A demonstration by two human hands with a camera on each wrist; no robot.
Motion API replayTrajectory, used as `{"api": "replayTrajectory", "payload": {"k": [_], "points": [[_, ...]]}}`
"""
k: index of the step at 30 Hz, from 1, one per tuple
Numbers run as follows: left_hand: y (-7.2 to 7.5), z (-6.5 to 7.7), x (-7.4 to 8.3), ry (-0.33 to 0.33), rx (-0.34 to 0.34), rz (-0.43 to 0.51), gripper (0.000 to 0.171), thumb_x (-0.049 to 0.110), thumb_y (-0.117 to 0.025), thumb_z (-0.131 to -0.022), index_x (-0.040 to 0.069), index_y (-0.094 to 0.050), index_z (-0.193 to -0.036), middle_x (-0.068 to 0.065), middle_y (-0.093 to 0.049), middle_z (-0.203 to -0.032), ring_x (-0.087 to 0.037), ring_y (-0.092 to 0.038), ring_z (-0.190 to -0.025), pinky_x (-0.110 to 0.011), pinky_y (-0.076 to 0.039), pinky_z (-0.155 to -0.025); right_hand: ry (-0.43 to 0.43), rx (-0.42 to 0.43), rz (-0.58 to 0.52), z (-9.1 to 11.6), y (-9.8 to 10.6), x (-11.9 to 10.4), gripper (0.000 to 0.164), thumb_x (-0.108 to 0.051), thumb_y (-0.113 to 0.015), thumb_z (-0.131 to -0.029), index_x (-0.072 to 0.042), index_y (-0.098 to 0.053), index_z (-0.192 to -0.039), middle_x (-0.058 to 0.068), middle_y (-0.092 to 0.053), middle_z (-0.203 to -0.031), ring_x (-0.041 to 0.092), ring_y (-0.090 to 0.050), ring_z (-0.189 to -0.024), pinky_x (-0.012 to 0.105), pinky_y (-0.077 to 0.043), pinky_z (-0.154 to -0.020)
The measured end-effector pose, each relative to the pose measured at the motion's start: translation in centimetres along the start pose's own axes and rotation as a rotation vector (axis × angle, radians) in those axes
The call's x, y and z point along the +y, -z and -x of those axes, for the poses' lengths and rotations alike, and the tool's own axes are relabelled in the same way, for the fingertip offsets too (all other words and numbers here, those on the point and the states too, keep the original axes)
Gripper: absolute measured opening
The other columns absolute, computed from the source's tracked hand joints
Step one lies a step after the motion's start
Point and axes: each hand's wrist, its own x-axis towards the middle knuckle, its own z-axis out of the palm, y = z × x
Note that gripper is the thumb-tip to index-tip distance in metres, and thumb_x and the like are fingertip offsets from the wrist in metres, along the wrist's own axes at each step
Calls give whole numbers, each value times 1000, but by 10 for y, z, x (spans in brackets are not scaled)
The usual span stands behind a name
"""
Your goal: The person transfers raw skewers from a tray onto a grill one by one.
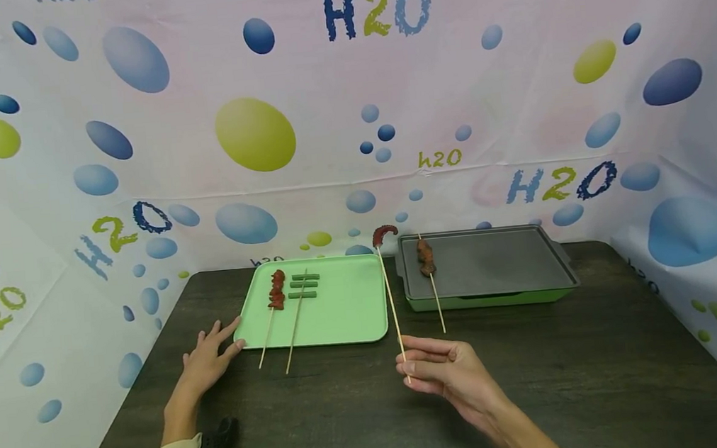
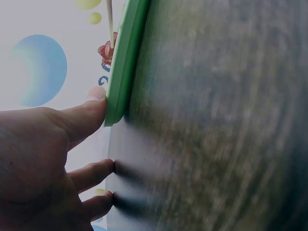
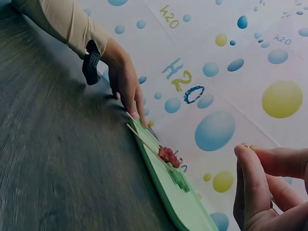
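Observation:
My right hand (image 1: 438, 370) pinches the lower end of a wooden skewer (image 1: 391, 296), tipped with a curled dark red piece (image 1: 383, 234), and holds it upright between tray and griddle. With fingers spread, my left hand (image 1: 207, 358) touches the left front corner of a light green tray (image 1: 354, 317); in the left wrist view its thumb (image 2: 96, 98) rests at the tray's edge. On the tray lie a skewer of red meat pieces (image 1: 277, 290) and a skewer threaded with short green pieces (image 1: 303, 295). A skewer of browned meat (image 1: 425, 257) lies across the griddle's left side.
The flat grey griddle (image 1: 496, 262) with a green base stands right of the tray on the dark wood table (image 1: 325, 426). Behind them hangs a white backdrop (image 1: 320, 78) printed with coloured dots and lettering. A dark wrist strap (image 3: 91, 62) is on the left wrist.

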Motion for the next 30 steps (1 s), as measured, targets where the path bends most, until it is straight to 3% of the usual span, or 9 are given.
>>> {"api": "replayTrajectory", "payload": {"k": [11,17,24,30], "points": [[0,1,0,-7,24,1,65,34,-56,-107,3,-33,-159,-43,-12,-158,-70,-1,-142,-90,-2,-99,14,-3,-1,14,35,-20,58,7,-69,-94,7,-49,-148,10,-74,-109,20,-74,-103,31,-57,-91],[0,2,1,11,9,-3,66,36,-55,-107,4,-32,-160,-42,-11,-159,-69,0,-143,-89,-1,-100,5,-13,-5,21,63,-35,47,7,-66,-96,-3,-61,-142,11,-74,-111,21,-74,-104,32,-56,-92],[1,1,5,15,4,-14,68,40,-55,-107,5,-31,-160,-41,-11,-160,-68,0,-143,-89,-2,-100,28,-99,-29,26,94,-44,40,9,-57,-101,-16,-74,-128,11,-74,-116,21,-73,-108,30,-55,-92],[0,2,4,19,13,-5,66,37,-55,-107,5,-32,-160,-41,-11,-160,-67,0,-144,-89,-2,-101,3,-56,-18,24,107,-46,38,7,-58,-101,-18,-74,-125,11,-74,-117,20,-72,-109,28,-56,-92]]}}
